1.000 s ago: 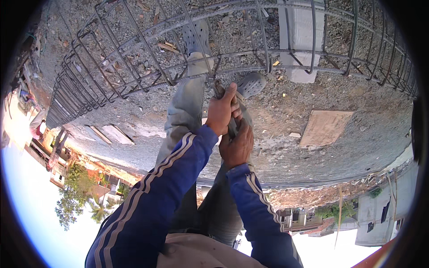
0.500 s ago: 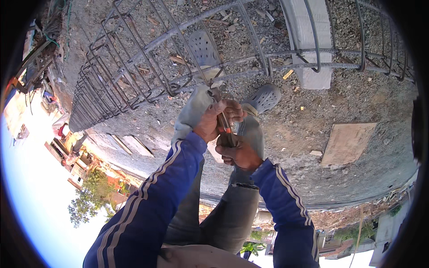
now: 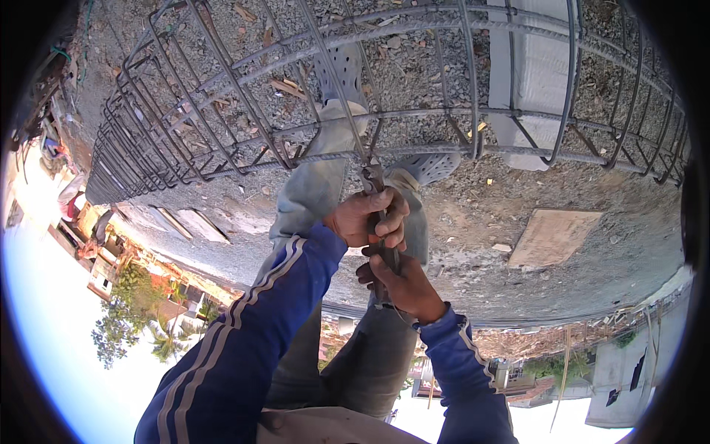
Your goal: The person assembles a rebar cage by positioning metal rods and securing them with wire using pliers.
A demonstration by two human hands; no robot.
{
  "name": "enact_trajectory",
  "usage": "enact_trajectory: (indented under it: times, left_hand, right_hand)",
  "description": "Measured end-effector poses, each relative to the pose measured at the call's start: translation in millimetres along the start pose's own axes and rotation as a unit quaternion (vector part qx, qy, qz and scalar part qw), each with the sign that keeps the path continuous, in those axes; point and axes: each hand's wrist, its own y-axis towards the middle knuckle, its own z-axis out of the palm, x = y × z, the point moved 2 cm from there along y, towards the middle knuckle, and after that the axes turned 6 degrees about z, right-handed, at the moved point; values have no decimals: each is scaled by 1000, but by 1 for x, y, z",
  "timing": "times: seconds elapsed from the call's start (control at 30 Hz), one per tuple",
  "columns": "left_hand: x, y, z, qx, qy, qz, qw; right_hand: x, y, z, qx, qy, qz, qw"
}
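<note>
A long, dark metal hand tool [image 3: 387,255] stands nearly in line with my legs. Its jaw-like head [image 3: 372,177] meets the lower bar of a rebar cage [image 3: 318,157], close to a stirrup; I cannot make out whether it grips anything there. My left hand [image 3: 369,217] is closed around the upper part of the tool, just below the head. Lower down, my right hand [image 3: 407,287] is wrapped around the handle end, thumb along it. A thin wire-like strand [image 3: 403,314] shows beside the right wrist. Fingers hide much of the tool's middle.
Through the cage a pale concrete strip [image 3: 536,89] shows on gravel ground. My feet, in grey perforated clogs [image 3: 431,167], stand by the cage's near side. A flat board [image 3: 555,237] lies to the right, wood scraps [image 3: 288,89] under the cage. Another person [image 3: 74,198] is far left.
The cage now sits lower and larger in view. Both hands remain on the tool, which is more upright, with the right hand slightly lower and the tool's head more visible.
</note>
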Motion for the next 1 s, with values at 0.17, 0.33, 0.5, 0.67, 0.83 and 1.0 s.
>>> enact_trajectory:
  times: [0.17,0.33,0.5,0.67,0.83,1.0]
  left_hand:
    - [-2,-1,28,-124,7,-10,992]
    - [-15,-5,42,-223,75,-64,970]
    - [-15,-2,51,-295,84,-38,951]
    - [17,20,57,-437,124,131,881]
    - [22,12,50,-452,180,124,865]
    - [-1,-17,31,-209,55,4,976]
  right_hand:
    - [-7,8,10,19,-44,93,995]
    - [-18,14,27,39,-6,67,997]
    - [-5,7,31,-3,70,141,987]
    - [9,-17,13,-337,-462,-166,804]
    - [-7,-14,24,-416,-504,-162,740]
    - [15,-28,19,-96,-144,105,979]
